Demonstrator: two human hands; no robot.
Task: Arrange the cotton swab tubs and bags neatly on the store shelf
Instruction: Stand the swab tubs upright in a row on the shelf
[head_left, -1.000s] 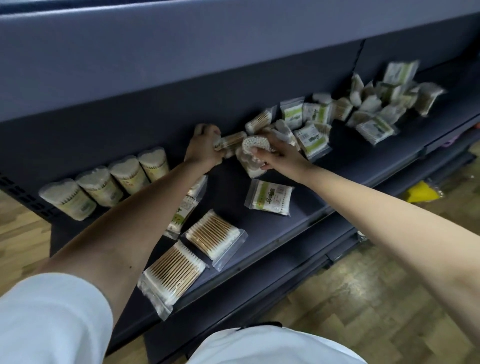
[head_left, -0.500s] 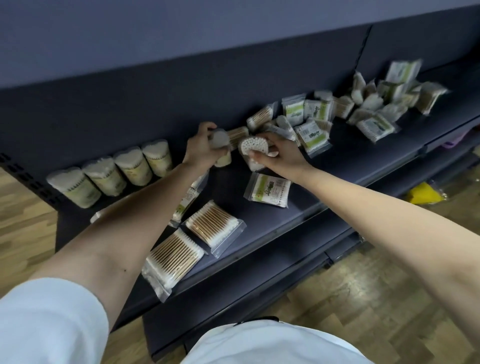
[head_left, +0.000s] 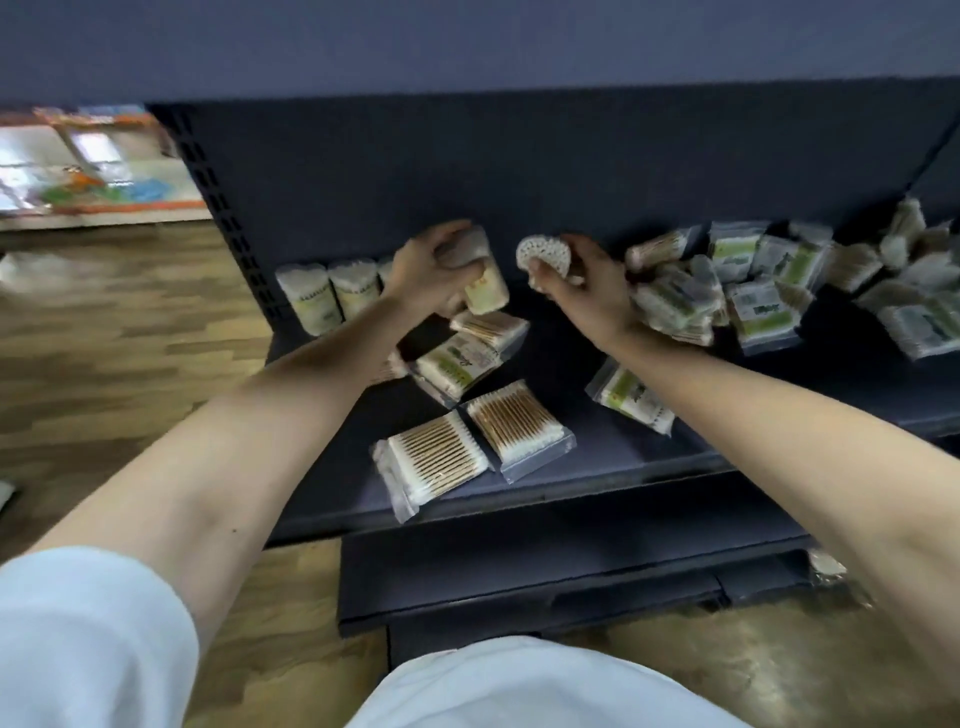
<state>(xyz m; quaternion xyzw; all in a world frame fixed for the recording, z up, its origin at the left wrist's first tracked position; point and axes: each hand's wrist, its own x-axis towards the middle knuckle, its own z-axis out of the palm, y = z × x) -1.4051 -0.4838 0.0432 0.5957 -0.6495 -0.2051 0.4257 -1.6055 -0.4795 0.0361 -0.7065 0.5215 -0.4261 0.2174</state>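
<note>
My left hand (head_left: 423, 270) grips a cotton swab tub (head_left: 480, 275) above the dark shelf (head_left: 613, 447), just right of a row of upright tubs (head_left: 332, 293) against the back panel. My right hand (head_left: 584, 288) holds a second tub (head_left: 544, 254), its round end of white swab tips facing me. Flat bags of wooden-stick swabs (head_left: 472, 441) lie near the shelf's front edge. Green-labelled bags (head_left: 460, 364) sit under my left wrist. One more green-labelled bag (head_left: 631, 395) lies under my right forearm.
A loose heap of swab bags and packs (head_left: 763, 291) covers the right part of the shelf. A lower shelf (head_left: 571, 566) juts out below. Wooden floor (head_left: 104, 332) lies to the left, with colourful boxes (head_left: 93, 161) at the far left.
My view has swung left. My left hand has carried its tub leftward toward the row of upright tubs. My right hand still holds its tub, lifted a little off the shelf.
</note>
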